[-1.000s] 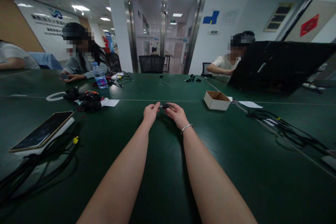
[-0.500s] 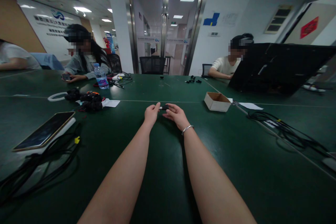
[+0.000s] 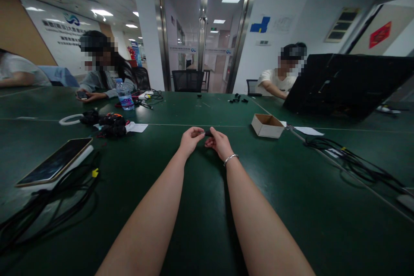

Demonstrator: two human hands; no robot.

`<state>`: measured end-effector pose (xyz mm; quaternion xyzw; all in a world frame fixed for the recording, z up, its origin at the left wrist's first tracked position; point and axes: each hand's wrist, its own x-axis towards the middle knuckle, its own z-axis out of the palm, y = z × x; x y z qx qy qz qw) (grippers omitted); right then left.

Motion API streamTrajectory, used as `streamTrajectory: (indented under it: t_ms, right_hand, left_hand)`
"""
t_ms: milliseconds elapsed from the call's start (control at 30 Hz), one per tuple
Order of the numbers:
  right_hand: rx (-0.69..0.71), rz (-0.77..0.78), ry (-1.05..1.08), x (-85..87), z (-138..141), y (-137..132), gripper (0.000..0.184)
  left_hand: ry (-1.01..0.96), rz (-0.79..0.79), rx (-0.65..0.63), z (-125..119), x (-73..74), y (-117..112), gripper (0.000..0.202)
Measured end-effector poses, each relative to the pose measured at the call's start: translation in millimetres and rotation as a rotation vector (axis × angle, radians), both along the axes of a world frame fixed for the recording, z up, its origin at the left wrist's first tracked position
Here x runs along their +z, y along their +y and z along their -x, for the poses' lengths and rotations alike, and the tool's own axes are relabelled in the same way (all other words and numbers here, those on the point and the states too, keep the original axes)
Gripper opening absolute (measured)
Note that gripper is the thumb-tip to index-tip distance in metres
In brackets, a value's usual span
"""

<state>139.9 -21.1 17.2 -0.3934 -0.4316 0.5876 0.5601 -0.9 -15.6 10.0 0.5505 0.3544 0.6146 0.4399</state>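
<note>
Above the green table, both my hands meet at one small black piece with a shiny metal end [image 3: 208, 133], perhaps a USB stick or plug; its exact kind is too small to tell. My right hand [image 3: 221, 143] pinches the black body, thumb on top and the other fingers curled below. My left hand [image 3: 189, 142] has its thumb and fingers closed at the metal end, on the left side. Fingers hide part of the piece. A silver bangle [image 3: 230, 159] circles my right wrist.
An open cardboard box [image 3: 268, 126] stands right of my hands. Left lie a phone [image 3: 54, 161], black cables [image 3: 58, 200] and a dark bundle [image 3: 111, 125]. A water bottle [image 3: 124, 95] stands farther back. Small black pieces [image 3: 238, 98] lie ahead. A large black panel [image 3: 349, 88] and people sit beyond.
My right thumb has moved on top of the black piece. My left fingers now reach over the metal end, and the piece has shifted slightly right.
</note>
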Motion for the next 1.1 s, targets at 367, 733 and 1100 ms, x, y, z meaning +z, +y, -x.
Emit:
streamTrajectory:
  t_ms: [367, 733, 1100]
  right_hand:
    - [-0.016, -0.032, -0.093, -2.1, 0.4, 0.9, 0.049]
    - [0.016, -0.047, -0.151, -1.8, 0.9, 0.6, 0.050]
    - [0.030, -0.041, -0.127, -3.3, 0.2, 2.6, 0.049]
  left_hand:
    - [0.083, 0.213, 0.017, -10.9, 4.5, -6.7, 0.031]
    - [0.104, 0.153, 0.002, -10.8, 10.6, -10.7, 0.036]
    - [0.056, 0.163, -0.032, -9.3, 13.3, -9.9, 0.040]
